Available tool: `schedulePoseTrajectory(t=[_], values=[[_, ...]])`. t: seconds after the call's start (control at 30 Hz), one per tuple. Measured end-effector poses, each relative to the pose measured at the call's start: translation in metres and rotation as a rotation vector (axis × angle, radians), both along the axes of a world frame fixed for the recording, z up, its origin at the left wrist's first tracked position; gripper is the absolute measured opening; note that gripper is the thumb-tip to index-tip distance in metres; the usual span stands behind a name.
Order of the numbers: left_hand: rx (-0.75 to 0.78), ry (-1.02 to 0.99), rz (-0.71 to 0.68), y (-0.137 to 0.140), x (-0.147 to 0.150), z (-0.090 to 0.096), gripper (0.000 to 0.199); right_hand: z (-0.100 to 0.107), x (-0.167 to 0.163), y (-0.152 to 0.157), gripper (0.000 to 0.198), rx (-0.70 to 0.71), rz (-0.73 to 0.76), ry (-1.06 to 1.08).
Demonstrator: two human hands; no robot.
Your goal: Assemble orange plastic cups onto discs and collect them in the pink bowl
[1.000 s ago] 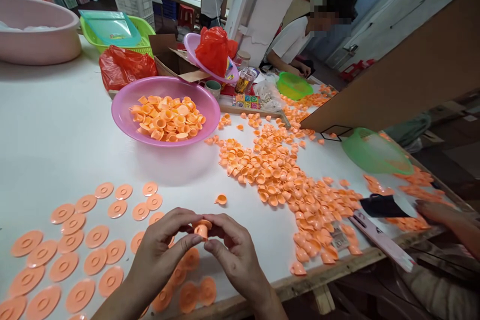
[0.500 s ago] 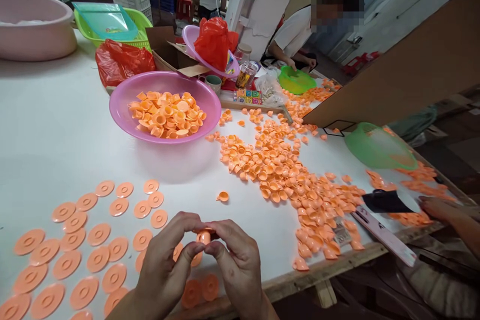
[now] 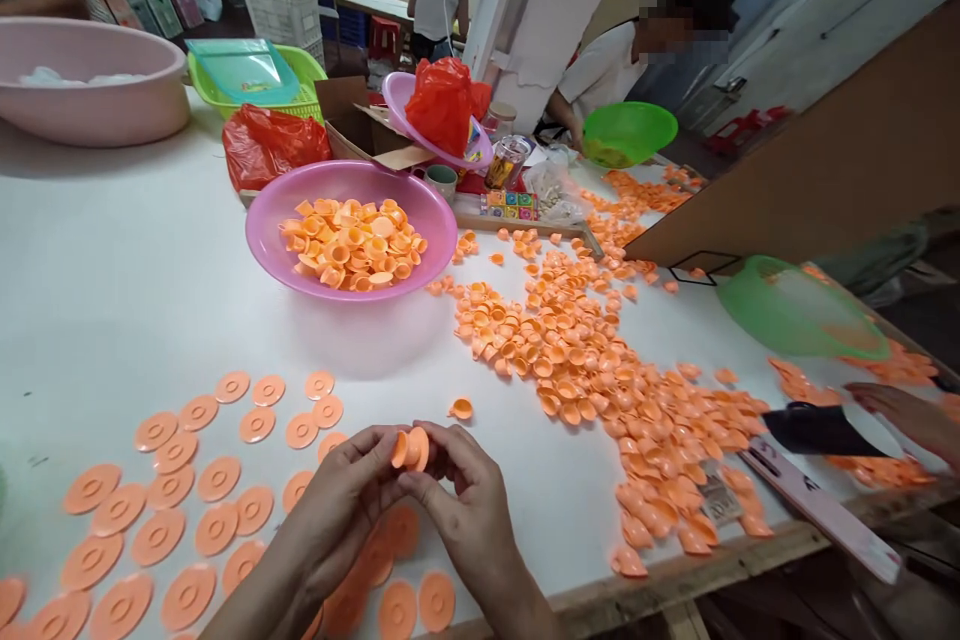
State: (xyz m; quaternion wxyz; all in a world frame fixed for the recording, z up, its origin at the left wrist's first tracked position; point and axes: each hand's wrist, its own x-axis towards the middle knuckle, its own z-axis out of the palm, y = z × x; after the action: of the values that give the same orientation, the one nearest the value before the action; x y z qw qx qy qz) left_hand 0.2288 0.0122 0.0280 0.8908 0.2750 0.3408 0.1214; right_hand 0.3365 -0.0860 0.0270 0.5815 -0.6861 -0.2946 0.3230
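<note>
Between the fingers of both hands is a small orange plastic toy cup (image 3: 410, 448), tilted on its side, with a round flared rim facing right. My left hand (image 3: 352, 495) pinches it from the left, and my right hand (image 3: 465, 490) grips it from the right; fingers hide part of it. To the left, flat orange toy saucers (image 3: 157, 535) lie spread on the white table, some partly under my left forearm. A single orange toy cup (image 3: 460, 409) lies just beyond my right hand. Past my hands stands a pink basin (image 3: 262, 250) holding many orange toy cups (image 3: 352, 245).
A heap of orange toy pieces (image 3: 570, 350) runs along the right. Nearby are a pink-white long box (image 3: 821, 510), a green basin (image 3: 795, 310), a cardboard panel (image 3: 810, 140) and a co-worker's hand (image 3: 900, 410). Another person (image 3: 607, 70) handles a green bowl (image 3: 637, 132).
My hands have turned the toy cup so its round rim shows. The view has shifted a little, and the person across has lifted the green bowl.
</note>
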Motion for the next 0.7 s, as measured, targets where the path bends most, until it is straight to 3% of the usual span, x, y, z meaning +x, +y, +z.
schedulePoseTrajectory(t=[0.1,0.3,0.53,0.7], values=[[-0.107,-0.039,-0.018,0.000,-0.001,-0.002,0.028,0.000,-0.001,0.000,0.034,0.037,-0.011,-0.142],[-0.037,-0.021,-0.024,-0.003,-0.001,0.005,0.033,0.008,0.004,-0.001,0.026,0.068,0.050,-0.264],[0.320,0.050,0.006,-0.006,-0.008,0.001,0.031,0.013,0.000,-0.002,0.035,0.152,0.015,-0.253],[0.606,0.115,-0.006,-0.003,-0.011,0.004,0.029,0.022,0.004,-0.005,0.037,0.157,0.113,-0.217]])
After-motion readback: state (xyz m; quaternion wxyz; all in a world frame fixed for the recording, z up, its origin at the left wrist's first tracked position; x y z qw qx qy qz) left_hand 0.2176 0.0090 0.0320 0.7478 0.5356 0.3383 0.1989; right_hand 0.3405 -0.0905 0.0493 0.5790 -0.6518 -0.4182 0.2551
